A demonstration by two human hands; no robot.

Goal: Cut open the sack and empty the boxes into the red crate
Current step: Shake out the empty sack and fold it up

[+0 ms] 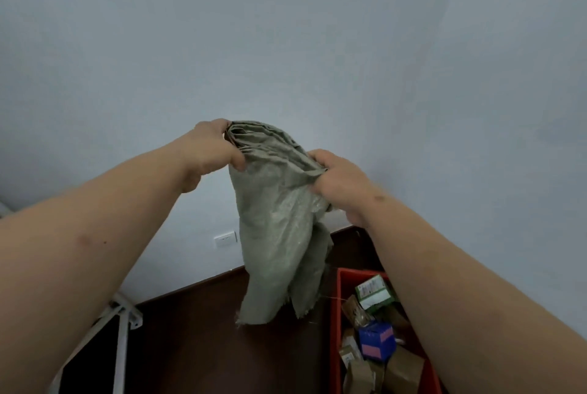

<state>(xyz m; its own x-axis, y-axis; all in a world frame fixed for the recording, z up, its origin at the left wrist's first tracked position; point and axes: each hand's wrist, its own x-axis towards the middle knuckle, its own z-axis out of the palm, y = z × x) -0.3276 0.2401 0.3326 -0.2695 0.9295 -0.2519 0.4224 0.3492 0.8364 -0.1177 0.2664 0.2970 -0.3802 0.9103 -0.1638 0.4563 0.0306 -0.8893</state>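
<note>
Overhead, the left hand [209, 152] and right hand [343, 184] each clamp the limp grey-green sack [279, 222]. Its frayed mouth hangs just left of the red crate [336, 314], which holds boxes [376, 341].

two bare forearms, no sleeves; left hand [208, 152], right hand [341, 185]

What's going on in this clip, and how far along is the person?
A person holds a limp grey-green sack up in the air, left hand and right hand both gripping its bunched top. Its frayed cut end hangs down, beside the red crate. Boxes, including a blue box, already lie in the crate, so the emptying looks done.
</note>
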